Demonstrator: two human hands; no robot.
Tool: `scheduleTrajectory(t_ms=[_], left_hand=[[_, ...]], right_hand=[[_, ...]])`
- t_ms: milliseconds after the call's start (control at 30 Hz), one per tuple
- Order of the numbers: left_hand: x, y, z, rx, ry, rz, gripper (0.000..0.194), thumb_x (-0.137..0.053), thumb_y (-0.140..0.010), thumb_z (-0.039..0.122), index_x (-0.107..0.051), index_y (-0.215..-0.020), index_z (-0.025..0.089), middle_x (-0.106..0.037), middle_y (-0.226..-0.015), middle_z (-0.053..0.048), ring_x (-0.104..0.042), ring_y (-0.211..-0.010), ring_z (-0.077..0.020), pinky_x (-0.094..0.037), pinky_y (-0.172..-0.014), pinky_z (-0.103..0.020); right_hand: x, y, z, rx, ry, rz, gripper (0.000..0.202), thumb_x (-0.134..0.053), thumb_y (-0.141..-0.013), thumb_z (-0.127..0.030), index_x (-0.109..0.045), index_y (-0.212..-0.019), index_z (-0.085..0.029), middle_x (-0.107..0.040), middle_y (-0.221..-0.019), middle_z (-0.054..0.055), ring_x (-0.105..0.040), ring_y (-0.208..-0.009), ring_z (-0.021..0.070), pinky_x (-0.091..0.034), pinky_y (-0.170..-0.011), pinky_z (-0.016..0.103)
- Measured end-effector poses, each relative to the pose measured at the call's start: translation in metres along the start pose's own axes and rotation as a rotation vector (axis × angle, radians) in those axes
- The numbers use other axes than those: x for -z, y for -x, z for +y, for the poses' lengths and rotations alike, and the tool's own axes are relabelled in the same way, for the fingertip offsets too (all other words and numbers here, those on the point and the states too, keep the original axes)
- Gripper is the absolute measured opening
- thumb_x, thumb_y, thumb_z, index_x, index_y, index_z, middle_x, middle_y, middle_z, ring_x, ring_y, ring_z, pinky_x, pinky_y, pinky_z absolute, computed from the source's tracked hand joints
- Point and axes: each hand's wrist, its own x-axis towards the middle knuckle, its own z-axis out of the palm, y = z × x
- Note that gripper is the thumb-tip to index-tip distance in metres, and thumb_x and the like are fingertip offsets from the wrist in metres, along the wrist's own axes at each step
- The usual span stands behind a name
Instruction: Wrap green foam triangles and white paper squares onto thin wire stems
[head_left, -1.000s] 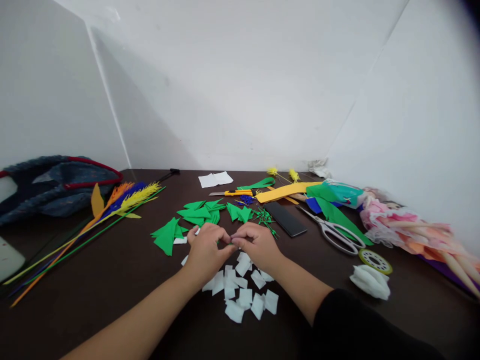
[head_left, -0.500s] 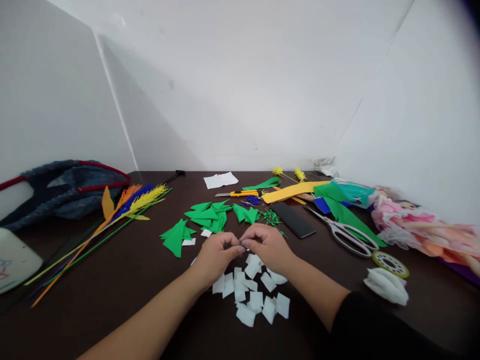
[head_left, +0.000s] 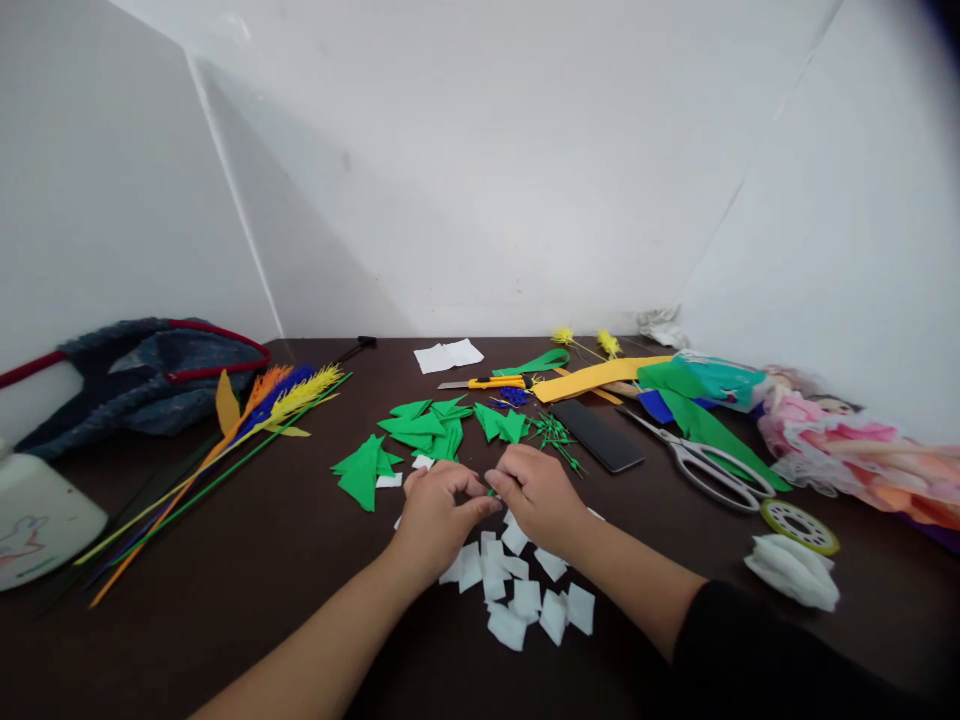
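Lying nearest on a dark brown table [head_left: 300, 545], loose white squares [head_left: 526, 598] are scattered below and between two bare forearms. Just beyond them, the left hand [head_left: 436, 515] and right hand [head_left: 538, 500] meet fingertip to fingertip. Both grips are narrow, thumb against forefinger, pinching a small green piece [head_left: 491, 491] where they meet; most of it is hidden. To the right lie a white wad [head_left: 793, 572], a roll of tape [head_left: 775, 513] and grey-handled scissors [head_left: 684, 455]. Past the hands, green cloth-like triangles [head_left: 420, 425] lie in overlapping groups, with a tangle of thin green bits [head_left: 550, 430] beside a black phone [head_left: 600, 437]. Farther back are an orange-yellow utility knife [head_left: 499, 382], a broad yellow strip [head_left: 592, 379] and a creased white sheet [head_left: 450, 356], before a pale wall [head_left: 480, 180].
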Motion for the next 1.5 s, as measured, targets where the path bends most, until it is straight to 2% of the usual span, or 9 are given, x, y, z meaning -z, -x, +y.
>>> scheduleTrajectory(t_ms=[167, 267, 367, 467, 633, 800, 1033, 1300, 1500], left_hand=[[-0.001, 0.001, -0.002, -0.006, 0.060, -0.027, 0.014, -0.063, -0.064, 0.026, -0.059, -0.052, 0.020, -0.065, -0.075, 0.000, -0.057, -0.081, -0.0185, -0.041, -0.079, -0.035], [0.000, 0.002, -0.002, 0.040, 0.151, -0.041, 0.012, -0.062, -0.064, 0.024, -0.061, -0.054, 0.019, -0.064, -0.076, -0.002, -0.056, -0.080, -0.0180, -0.041, -0.077, -0.032], [0.001, 0.003, 0.000, 0.111, 0.317, -0.091, 0.014, -0.059, -0.067, 0.025, -0.060, -0.055, 0.017, -0.062, -0.068, -0.001, -0.055, -0.071, -0.0157, -0.041, -0.069, -0.028], [-0.001, 0.003, 0.002, 0.151, 0.480, -0.130, 0.016, -0.058, -0.069, 0.025, -0.058, -0.056, 0.015, -0.060, -0.061, 0.000, -0.052, -0.063, -0.0132, -0.039, -0.064, -0.026], [-0.005, 0.005, 0.003, 0.195, 0.606, -0.166, 0.018, -0.060, -0.068, 0.027, -0.057, -0.056, 0.014, -0.060, -0.059, 0.000, -0.048, -0.059, -0.0115, -0.036, -0.061, -0.024], [-0.009, 0.006, 0.003, 0.175, 0.585, -0.190, 0.020, -0.058, -0.072, 0.028, -0.057, -0.057, 0.014, -0.061, -0.060, -0.001, -0.046, -0.058, -0.0114, -0.034, -0.059, -0.024], [-0.012, 0.006, 0.003, 0.087, 0.612, -0.262, 0.025, -0.055, -0.076, 0.033, -0.062, -0.063, 0.013, -0.062, -0.067, -0.003, -0.052, -0.070, -0.0147, -0.038, -0.069, -0.026], [-0.014, 0.007, 0.005, 0.130, 0.679, -0.263, 0.021, -0.055, -0.076, 0.031, -0.061, -0.063, 0.015, -0.063, -0.067, -0.002, -0.052, -0.069, -0.0138, -0.038, -0.070, -0.026], [-0.016, 0.007, 0.008, 0.122, 0.691, -0.308, 0.022, -0.055, -0.076, 0.032, -0.061, -0.064, 0.015, -0.064, -0.067, -0.001, -0.052, -0.070, -0.0138, -0.037, -0.072, -0.025]], right_hand=[[0.002, -0.003, 0.000, -0.102, -0.038, 0.011, 0.039, -0.044, -0.082, -0.029, -0.032, -0.046, -0.018, -0.033, -0.048, -0.003, -0.034, -0.048, 0.0094, -0.024, -0.049, 0.024], [0.005, -0.003, 0.006, -0.293, -0.314, 0.006, 0.044, -0.042, -0.083, -0.039, -0.041, -0.045, -0.017, -0.037, -0.045, -0.003, -0.037, -0.046, 0.0092, -0.028, -0.048, 0.024], [0.005, 0.000, 0.013, -0.399, -0.778, -0.105, 0.042, -0.037, -0.084, -0.048, -0.061, -0.072, -0.015, -0.053, -0.060, 0.001, -0.048, -0.055, 0.0110, -0.039, -0.055, 0.025], [0.000, 0.004, 0.014, -0.381, -1.016, -0.199, 0.032, -0.052, -0.078, -0.044, -0.064, -0.093, -0.019, -0.057, -0.081, 0.003, -0.053, -0.068, 0.0123, -0.043, -0.066, 0.028], [-0.004, 0.003, 0.008, -0.348, -0.970, -0.062, 0.010, -0.063, -0.070, -0.027, -0.067, -0.069, -0.019, -0.058, -0.072, 0.001, -0.053, -0.072, 0.0128, -0.042, -0.068, 0.027], [-0.001, 0.000, 0.003, -0.488, -0.935, -0.023, 0.019, -0.065, -0.066, -0.026, -0.053, -0.054, -0.016, -0.052, -0.053, -0.004, -0.047, -0.049, 0.0080, -0.040, -0.049, 0.022], [-0.005, 0.000, -0.001, -0.561, -1.129, -0.042, 0.034, -0.068, -0.063, -0.031, -0.037, -0.054, -0.020, -0.042, -0.042, -0.009, -0.042, -0.032, 0.0076, -0.032, -0.031, 0.020], [0.010, 0.003, 0.013, -0.501, -1.254, -0.144, 0.028, -0.061, -0.071, -0.040, -0.067, -0.081, -0.015, -0.055, -0.067, 0.001, -0.048, -0.058, 0.0087, -0.040, -0.054, 0.023], [0.014, 0.004, 0.017, -0.467, -1.120, -0.104, 0.014, -0.065, -0.066, -0.027, -0.059, -0.061, -0.016, -0.056, -0.062, -0.001, -0.048, -0.056, 0.0091, -0.037, -0.052, 0.023]])
